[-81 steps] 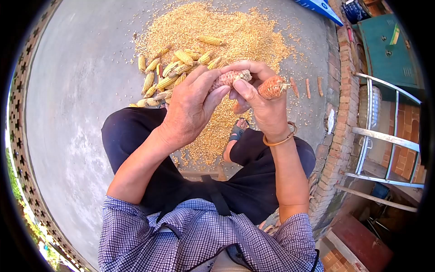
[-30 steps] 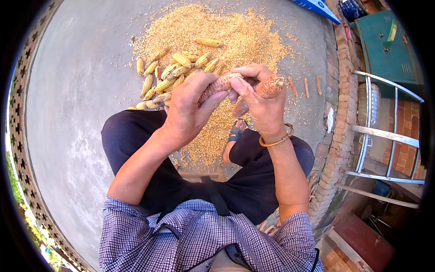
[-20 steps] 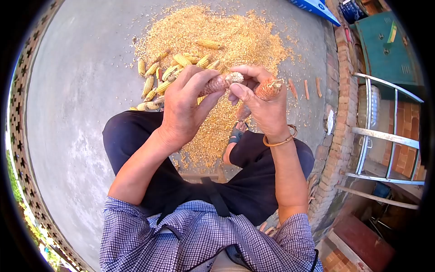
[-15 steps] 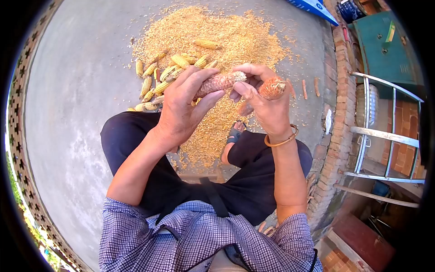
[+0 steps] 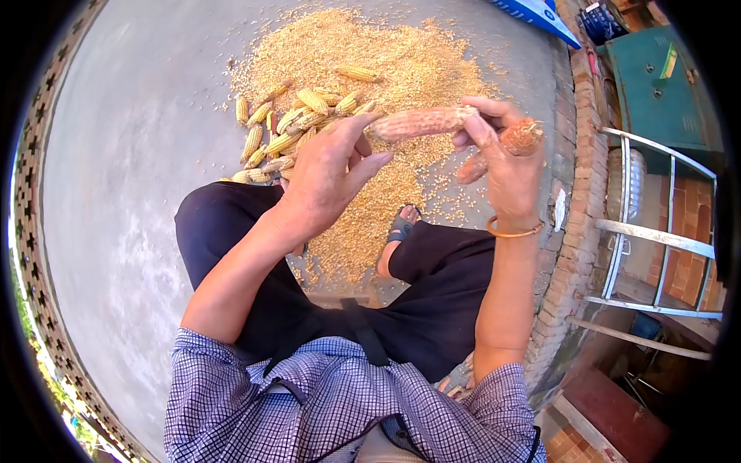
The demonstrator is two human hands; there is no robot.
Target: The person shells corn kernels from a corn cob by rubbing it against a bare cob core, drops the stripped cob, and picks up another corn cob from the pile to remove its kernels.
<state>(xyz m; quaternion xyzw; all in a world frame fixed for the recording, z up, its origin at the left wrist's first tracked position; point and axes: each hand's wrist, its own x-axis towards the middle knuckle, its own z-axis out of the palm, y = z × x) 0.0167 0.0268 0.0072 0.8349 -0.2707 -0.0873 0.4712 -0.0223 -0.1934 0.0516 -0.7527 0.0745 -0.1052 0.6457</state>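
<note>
Between the thumb and fingers of my right hand [image 5: 505, 158] is one end of a bare reddish corn cob [image 5: 426, 123]. A second cob [image 5: 522, 136] is held in the same hand, its tip poking out over the knuckles, with its lower end [image 5: 472, 167] apparently showing below the fingers. My left hand [image 5: 328, 170] is open, thumb and fingers apart, just off the cob's left end. Beyond it, several yellow corn ears [image 5: 282, 143] lie in a pile beside a wide spread of loose kernels [image 5: 370, 46] on the concrete floor.
A low brick edging [image 5: 584, 154] runs along the right, with a metal frame [image 5: 656, 237] and a green cabinet [image 5: 664, 85] beyond. A blue item [image 5: 540, 17] lies at the top right. A sandaled foot [image 5: 401, 229] rests by the kernels.
My right hand has moved right, carrying the cobs. The long cob has come out of my left hand, whose fingers have parted from it.
</note>
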